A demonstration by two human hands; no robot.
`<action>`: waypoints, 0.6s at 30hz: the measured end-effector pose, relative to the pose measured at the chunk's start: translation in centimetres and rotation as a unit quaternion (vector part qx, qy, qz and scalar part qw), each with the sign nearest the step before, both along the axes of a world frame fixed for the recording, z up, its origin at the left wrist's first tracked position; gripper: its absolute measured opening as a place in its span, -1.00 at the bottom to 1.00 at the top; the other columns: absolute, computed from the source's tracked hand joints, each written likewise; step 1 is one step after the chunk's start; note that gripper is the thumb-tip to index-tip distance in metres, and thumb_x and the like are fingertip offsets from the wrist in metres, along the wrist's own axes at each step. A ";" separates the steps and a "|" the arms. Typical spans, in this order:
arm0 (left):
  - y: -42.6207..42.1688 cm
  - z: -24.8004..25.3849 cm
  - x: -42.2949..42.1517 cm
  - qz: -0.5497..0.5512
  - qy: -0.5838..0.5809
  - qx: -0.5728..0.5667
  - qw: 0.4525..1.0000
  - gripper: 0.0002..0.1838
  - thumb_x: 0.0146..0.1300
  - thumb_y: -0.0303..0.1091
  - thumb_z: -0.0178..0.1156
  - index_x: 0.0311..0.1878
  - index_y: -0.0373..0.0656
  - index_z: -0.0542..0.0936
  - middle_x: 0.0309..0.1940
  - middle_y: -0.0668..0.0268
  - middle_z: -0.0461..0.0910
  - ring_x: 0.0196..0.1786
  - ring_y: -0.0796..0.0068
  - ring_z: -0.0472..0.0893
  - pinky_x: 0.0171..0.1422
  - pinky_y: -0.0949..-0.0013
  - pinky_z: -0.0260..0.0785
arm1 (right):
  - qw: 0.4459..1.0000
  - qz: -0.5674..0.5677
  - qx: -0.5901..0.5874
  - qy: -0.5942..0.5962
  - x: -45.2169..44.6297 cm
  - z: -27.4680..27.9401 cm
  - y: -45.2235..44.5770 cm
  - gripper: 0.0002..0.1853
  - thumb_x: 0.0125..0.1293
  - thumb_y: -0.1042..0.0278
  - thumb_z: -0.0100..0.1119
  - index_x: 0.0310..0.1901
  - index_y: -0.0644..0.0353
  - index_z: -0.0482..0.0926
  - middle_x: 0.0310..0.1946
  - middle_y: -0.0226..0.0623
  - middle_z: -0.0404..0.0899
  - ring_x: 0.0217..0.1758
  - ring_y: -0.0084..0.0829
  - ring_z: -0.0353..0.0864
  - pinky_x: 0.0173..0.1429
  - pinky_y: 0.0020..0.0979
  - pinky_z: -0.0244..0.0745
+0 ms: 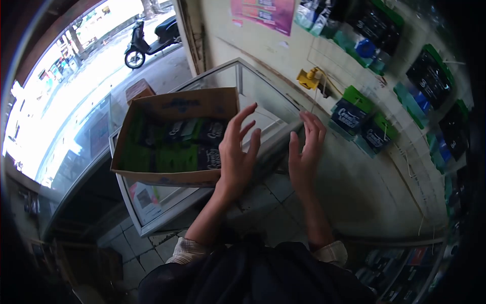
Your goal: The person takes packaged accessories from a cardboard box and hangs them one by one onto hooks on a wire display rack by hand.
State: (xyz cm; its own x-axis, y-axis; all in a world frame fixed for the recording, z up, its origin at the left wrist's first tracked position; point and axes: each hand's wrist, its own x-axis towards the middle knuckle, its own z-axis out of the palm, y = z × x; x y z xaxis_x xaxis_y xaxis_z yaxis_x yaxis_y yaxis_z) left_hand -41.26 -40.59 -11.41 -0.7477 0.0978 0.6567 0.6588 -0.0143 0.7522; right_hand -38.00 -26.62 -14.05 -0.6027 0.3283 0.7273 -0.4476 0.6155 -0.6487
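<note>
My left hand (pixel 239 144) is raised in front of the right side of a cardboard box (pixel 174 178), its fingers apart and holding nothing. To its right, my right hand (pixel 307 152) hangs in the air with thumb and fingers spread, also bare. The box is open-topped and rests on a glass display case (pixel 142 215). Inside it lie several green and black packets (pixel 174 157) with white lettering. Similar packets (pixel 351 112) hang on the wall, beyond my right hand.
More packaged goods (pixel 430 76) hang in rows on the right wall. A yellow plug (pixel 308 79) sits in a wall socket. A pink poster (pixel 263 14) is above. Outside the doorway stands a scooter (pixel 152 40). Boxed goods (pixel 400 271) fill a case at lower right.
</note>
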 end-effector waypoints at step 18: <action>-19.1 -5.5 -8.3 -0.169 -0.206 -0.624 0.735 -0.57 0.18 -0.14 0.17 0.01 -0.25 0.49 -0.09 -0.04 0.57 0.02 -0.01 0.54 0.09 0.06 0.37 | 0.570 0.313 0.490 -0.581 -11.4 -2.1 -14.4 0.14 -0.05 0.09 0.37 0.44 -0.08 -0.27 0.45 0.00 -0.33 0.48 0.15 -0.17 0.48 -0.08 0.03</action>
